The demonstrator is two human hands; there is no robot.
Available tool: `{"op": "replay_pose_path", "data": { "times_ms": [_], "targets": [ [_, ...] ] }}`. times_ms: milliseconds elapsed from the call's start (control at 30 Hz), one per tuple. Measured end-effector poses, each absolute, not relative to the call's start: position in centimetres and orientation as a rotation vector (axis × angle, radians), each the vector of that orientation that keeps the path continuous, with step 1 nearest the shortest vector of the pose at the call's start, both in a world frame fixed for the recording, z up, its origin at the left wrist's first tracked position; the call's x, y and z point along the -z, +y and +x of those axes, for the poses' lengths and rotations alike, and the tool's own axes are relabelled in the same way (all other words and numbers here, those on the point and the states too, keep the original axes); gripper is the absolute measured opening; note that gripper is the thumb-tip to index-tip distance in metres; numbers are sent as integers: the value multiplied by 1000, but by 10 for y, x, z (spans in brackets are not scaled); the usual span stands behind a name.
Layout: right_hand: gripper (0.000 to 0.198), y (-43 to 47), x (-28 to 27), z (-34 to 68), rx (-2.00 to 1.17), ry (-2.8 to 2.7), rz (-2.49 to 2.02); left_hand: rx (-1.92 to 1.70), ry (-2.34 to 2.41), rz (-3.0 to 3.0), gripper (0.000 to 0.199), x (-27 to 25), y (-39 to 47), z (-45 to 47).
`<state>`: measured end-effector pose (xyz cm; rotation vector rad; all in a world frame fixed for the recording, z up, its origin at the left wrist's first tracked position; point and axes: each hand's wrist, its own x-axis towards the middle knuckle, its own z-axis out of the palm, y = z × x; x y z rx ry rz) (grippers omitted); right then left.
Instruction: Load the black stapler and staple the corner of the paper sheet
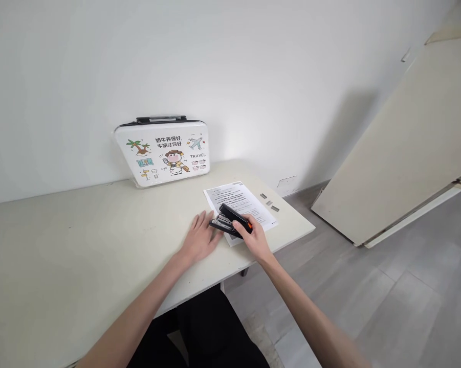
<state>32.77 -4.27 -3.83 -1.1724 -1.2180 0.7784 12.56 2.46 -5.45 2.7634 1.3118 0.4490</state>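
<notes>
Cream table (80, 245); right hand (253, 239) around stapler (230, 221)

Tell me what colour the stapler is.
Black, with a small orange part at the rear; the head view shows the stapler under the right hand.

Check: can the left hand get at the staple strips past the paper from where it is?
Probably not directly: the staple strips lie beyond the stapler and right hand; the left hand must cross them.
</notes>
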Motion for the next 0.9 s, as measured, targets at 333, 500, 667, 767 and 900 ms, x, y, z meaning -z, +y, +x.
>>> {"op": "replay_pose_path", "data": {
  "times_ms": [333,500,667,767,900],
  "targets": [
    [39,-41,44,327,-760,-1237,-1191,-380,1299,2802,57,52,22,123],
    [39,-45,42,325,-703,-1224,-1206,-422,1281,2782,55,53,20,121],
    [40,-42,40,323,-698,-1201,-1199,-512,1217,2722,53,54,18,120],
    [41,-28,35,314,-698,-1224,-1207,-607,1093,2667,53,53,22,103],
    [41,1,26,287,-679,-1329,-1227,-789,1101,2452,51,47,34,49]
  ]
}}
